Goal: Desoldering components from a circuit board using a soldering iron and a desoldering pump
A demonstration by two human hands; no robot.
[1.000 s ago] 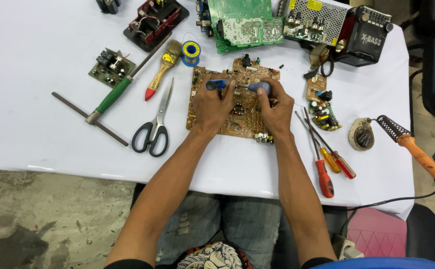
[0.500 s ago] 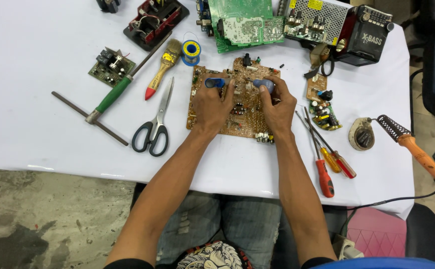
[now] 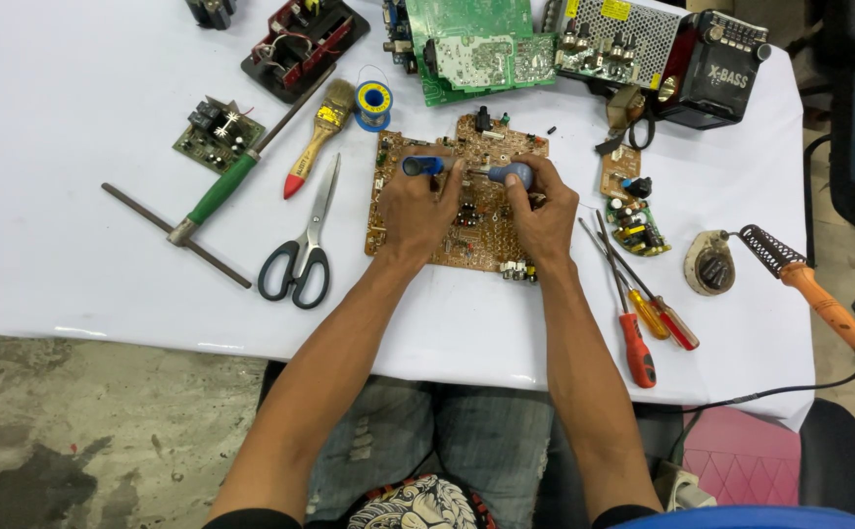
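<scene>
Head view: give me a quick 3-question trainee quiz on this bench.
1. True or false: both hands rest on the brown circuit board.
2. What lies just left of that board? A) scissors B) soldering iron C) red screwdriver
3. Fill in: the orange-handled soldering iron lies at the table's ____ edge.

Key
1. True: the left hand and the right hand are both on it, each with its fingers on a blue part.
2. A: the scissors.
3. Right: the soldering iron is there, past the screwdrivers.
</scene>
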